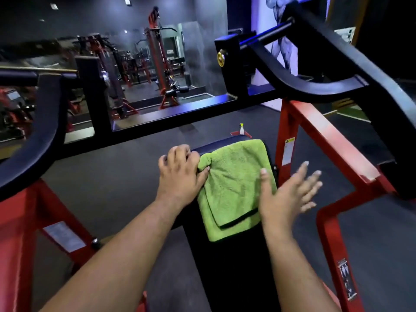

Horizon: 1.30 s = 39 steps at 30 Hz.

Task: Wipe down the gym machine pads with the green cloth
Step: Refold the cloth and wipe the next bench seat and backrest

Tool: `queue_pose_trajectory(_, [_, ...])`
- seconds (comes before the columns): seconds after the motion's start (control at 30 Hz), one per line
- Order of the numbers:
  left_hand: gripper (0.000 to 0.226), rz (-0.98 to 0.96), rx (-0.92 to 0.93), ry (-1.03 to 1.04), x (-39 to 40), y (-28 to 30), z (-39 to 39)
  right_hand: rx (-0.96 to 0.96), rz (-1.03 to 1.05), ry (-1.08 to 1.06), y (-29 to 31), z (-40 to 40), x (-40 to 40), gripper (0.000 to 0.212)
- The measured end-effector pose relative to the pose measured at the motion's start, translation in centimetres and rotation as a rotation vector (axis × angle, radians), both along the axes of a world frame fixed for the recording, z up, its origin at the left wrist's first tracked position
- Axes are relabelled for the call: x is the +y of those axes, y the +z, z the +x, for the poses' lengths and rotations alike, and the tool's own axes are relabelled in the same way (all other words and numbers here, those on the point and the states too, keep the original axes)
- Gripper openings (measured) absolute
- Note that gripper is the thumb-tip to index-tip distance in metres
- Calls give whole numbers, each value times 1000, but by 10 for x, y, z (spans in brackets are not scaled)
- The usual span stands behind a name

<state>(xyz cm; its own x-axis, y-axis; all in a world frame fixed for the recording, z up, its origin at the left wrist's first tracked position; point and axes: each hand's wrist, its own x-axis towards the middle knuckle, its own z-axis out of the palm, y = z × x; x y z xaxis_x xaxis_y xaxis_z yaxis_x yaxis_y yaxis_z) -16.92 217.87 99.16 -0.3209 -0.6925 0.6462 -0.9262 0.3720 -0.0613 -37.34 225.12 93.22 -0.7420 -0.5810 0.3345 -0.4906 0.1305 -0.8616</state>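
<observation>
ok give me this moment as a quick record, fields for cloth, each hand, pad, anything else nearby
cloth: green cloth, folded, lying on the pad
pad: dark pad of a red-framed machine, near end bare
left hand: left hand grips the cloth's left edge, bunching it
right hand: right hand, fingers spread, at the cloth's right edge; blurred, contact unclear
nearby: spray bottle on the floor past the pad's far end
wiping: not evident from this frame
</observation>
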Motion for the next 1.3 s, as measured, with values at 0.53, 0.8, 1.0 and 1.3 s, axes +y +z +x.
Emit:
queue_pose_trajectory(0.53, [59,36,14,-226,-4,-5,11,625,88,378,-28,38,-21,79])
queue_pose_trajectory(0.8, [73,100,27,-274,-4,-5,14,455,65,363,14,18,-53,79])
queue_pose_trajectory(1.0, [87,306,311,-480,-10,10,24,499,60,327,23,96,-40,81])
queue_pose_trajectory(1.3, [78,114,-232,-275,-6,4,27,178,81,214,-57,15,-11,76])
